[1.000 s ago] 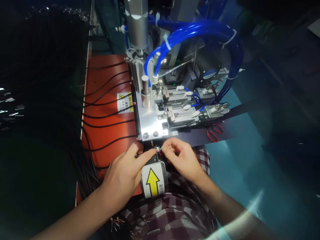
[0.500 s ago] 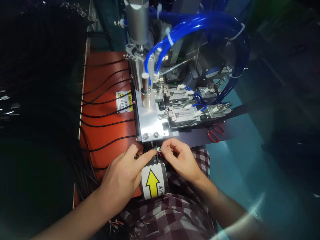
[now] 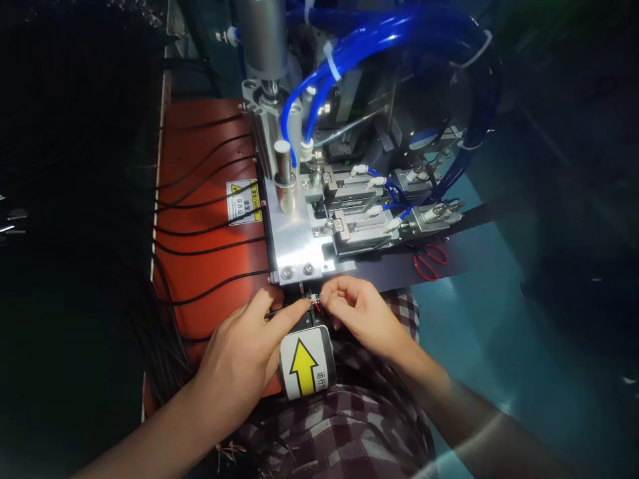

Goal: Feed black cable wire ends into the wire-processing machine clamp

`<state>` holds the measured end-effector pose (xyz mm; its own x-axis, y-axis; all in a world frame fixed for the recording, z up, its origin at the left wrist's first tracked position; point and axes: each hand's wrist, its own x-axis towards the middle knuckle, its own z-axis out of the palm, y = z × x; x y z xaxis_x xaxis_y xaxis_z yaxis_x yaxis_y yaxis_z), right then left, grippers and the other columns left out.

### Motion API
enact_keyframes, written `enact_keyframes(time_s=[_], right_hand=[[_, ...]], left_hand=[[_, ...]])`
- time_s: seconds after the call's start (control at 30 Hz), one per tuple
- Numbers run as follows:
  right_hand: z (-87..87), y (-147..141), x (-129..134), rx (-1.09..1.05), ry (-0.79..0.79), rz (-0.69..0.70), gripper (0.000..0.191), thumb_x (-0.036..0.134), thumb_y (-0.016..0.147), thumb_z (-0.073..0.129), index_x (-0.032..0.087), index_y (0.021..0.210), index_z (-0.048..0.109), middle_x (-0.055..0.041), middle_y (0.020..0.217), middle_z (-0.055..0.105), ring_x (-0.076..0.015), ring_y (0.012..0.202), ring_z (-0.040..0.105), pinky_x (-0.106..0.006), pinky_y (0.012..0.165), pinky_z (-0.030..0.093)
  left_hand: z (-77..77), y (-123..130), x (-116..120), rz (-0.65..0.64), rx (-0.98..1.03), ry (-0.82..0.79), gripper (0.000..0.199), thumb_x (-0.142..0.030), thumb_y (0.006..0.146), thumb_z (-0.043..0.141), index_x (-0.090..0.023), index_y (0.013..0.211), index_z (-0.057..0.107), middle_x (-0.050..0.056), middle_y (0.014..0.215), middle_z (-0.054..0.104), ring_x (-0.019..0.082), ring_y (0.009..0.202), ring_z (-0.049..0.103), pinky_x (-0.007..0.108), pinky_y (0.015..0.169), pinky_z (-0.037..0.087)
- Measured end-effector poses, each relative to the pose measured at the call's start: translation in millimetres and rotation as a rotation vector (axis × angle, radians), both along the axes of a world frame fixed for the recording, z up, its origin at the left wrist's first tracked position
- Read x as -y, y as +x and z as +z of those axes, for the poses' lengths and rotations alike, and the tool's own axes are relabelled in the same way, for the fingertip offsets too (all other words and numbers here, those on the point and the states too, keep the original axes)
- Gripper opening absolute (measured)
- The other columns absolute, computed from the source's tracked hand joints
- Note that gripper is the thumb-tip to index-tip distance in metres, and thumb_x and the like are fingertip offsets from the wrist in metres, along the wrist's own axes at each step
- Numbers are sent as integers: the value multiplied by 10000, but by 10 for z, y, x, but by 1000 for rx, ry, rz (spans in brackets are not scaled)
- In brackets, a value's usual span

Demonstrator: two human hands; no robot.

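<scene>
At the front edge of the metal machine, my left hand is closed on a black cable. Its fingertip presses beside the cable's end, where thin coloured wires, among them red, white and green, fan out over a small dark fixture. From the right, my right hand pinches those wire ends between thumb and forefinger; the exact grip is partly hidden by the fingertips. Just below the fixture is a white label with a yellow arrow.
Several black cables lie across an orange-red board on the left. Blue air hoses arch above the metal clamps. Red-handled scissors rest on the dark surface to the right. My checked clothing is below.
The camera view has shifted slightly, so the machine appears a little further left. Both hands keep their places at the wires, with only slight finger movement on the right.
</scene>
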<state>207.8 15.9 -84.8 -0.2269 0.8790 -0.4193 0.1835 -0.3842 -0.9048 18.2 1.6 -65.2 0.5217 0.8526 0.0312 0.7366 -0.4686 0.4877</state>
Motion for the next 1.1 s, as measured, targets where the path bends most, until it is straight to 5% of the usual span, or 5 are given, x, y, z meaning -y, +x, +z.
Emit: enact_keyframes(time_s=[0.4,0.67,0.97,1.1], right_hand=[[-21,-30,94,112,199,-144,100,264,822,554,177,788,589,3,680,565,-115,567,490,-234,524,397],[-127,-67,37,-112,-90,-155,158,293,818,519,172,717,529,60,490,469,-89,426,427,-215,444,342],[52,-157,127,484,424,-35,185,337,862,530,197,839,649,21,538,506,-126,493,439,-252,490,336],[31,-200,134,485,502,-105,174,314,848,553,194,776,655,5,571,540,-131,528,472,-248,523,366]], left_hand=[[2,8,-6,-6,-9,34,387,-91,850,409,-208,1173,587,86,906,520,212,744,592,314,575,526],[-1,-5,6,1,-10,55,383,-72,839,417,-204,1153,591,101,932,554,214,730,609,319,563,538],[-1,17,15,129,60,-22,189,-135,895,414,-149,1015,559,55,841,565,182,732,587,320,693,515],[13,12,37,132,61,-22,173,-162,915,396,-157,989,552,45,834,543,170,729,576,306,705,494]])
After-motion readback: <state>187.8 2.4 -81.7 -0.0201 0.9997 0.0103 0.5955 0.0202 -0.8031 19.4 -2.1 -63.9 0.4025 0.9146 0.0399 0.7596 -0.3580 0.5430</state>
